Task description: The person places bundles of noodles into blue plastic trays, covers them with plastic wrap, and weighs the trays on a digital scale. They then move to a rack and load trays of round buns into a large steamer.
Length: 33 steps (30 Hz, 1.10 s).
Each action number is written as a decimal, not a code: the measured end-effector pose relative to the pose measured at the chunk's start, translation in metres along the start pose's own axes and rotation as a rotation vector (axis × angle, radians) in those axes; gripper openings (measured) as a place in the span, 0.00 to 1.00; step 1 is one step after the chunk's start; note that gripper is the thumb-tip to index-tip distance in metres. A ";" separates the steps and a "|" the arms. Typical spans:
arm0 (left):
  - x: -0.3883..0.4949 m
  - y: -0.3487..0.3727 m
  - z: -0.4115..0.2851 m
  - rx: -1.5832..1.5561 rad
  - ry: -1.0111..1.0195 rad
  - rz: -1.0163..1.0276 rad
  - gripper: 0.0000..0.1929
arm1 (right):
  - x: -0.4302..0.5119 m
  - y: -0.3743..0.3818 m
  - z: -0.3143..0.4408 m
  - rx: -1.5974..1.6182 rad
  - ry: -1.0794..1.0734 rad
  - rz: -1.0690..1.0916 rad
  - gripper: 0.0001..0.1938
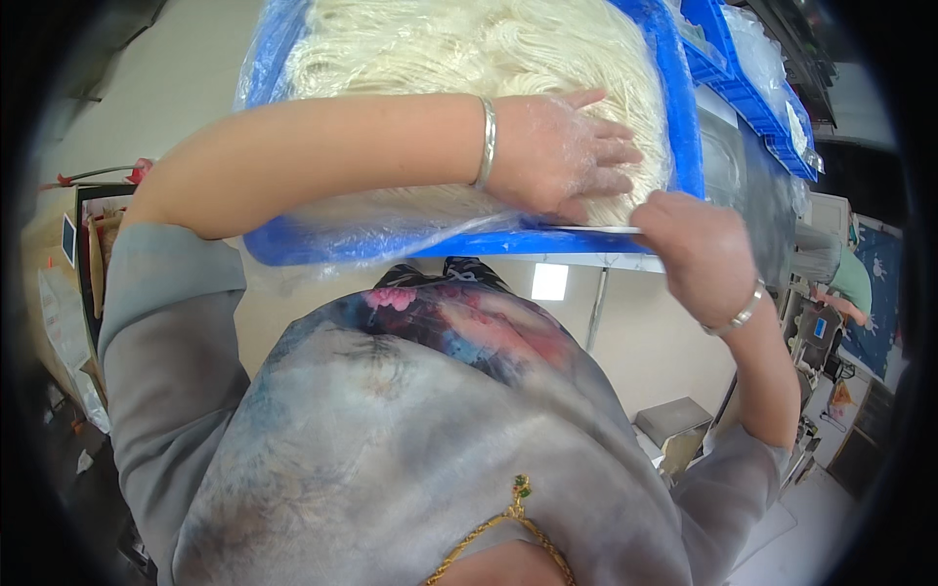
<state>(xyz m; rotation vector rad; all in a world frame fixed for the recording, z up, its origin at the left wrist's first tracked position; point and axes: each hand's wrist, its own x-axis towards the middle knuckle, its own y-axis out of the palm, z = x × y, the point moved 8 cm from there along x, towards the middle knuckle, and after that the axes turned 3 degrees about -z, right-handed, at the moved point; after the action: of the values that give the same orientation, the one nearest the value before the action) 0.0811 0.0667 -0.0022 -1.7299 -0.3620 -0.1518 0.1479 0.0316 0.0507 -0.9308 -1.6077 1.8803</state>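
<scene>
Pale noodles [410, 44] fill a large blue plastic crate [447, 247] lined with clear plastic film [418, 227]. My left hand [564, 157] lies palm down with fingers spread on the noodles, near the crate's near right corner. Just right of it, my right hand [696, 249] is closed at the crate's near rim, its fingers curled round the end of a thin white strip [597, 229]. The rest of that strip runs left along the rim, partly under my left hand; its kind is unclear.
More blue plastic crates [780, 139] holding clear plastic bags [755, 44] stand at the upper right, beside a grey surface [766, 198]. A grey box [674, 419] is on the floor side at lower right. Another person's arm [843, 304] shows at the far right. Cardboard boxes [55, 242] stand at left.
</scene>
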 end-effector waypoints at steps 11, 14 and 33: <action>-0.111 -0.044 0.037 0.174 -0.351 0.061 0.42 | 0.041 -0.027 0.052 0.226 -0.157 -0.171 0.06; -0.126 -0.044 0.036 0.182 -0.344 0.061 0.49 | 0.057 -0.007 0.079 0.103 -0.221 -0.068 0.05; -0.127 -0.027 0.048 0.210 -0.399 0.035 0.41 | 0.109 -0.006 0.129 0.126 -0.275 -0.061 0.05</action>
<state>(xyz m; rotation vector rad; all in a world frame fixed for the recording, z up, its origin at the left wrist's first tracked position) -0.0519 0.0981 -0.0249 -1.5509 -0.6165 0.2532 -0.0210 0.0303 0.0468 -0.5837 -1.6262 2.1108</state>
